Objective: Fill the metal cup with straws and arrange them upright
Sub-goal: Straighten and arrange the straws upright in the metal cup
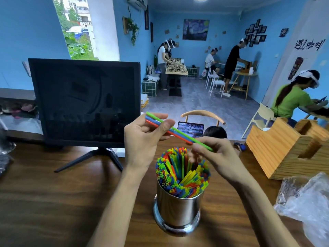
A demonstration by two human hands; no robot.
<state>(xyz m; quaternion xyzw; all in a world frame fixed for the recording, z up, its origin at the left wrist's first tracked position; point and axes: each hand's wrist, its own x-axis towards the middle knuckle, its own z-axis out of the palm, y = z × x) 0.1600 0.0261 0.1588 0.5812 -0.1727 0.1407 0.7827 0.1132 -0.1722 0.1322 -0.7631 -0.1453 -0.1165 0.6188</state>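
Observation:
A shiny metal cup (178, 209) stands on the wooden table in front of me, packed with several colourful straws (181, 173) standing mostly upright, a few leaning in the middle. Above the cup I hold a small bundle of three straws (179, 132), green, blue and red, lying almost level. My left hand (144, 138) grips the bundle near its left end, thumb on top. My right hand (213, 154) pinches its right end, with the other fingers curled just over the straw tips in the cup.
A dark monitor (85, 102) on a stand sits at the back left of the table. A wooden organiser box (288, 148) stands at the right, with a crumpled clear plastic bag (306, 198) in front of it. Several people work at tables further back.

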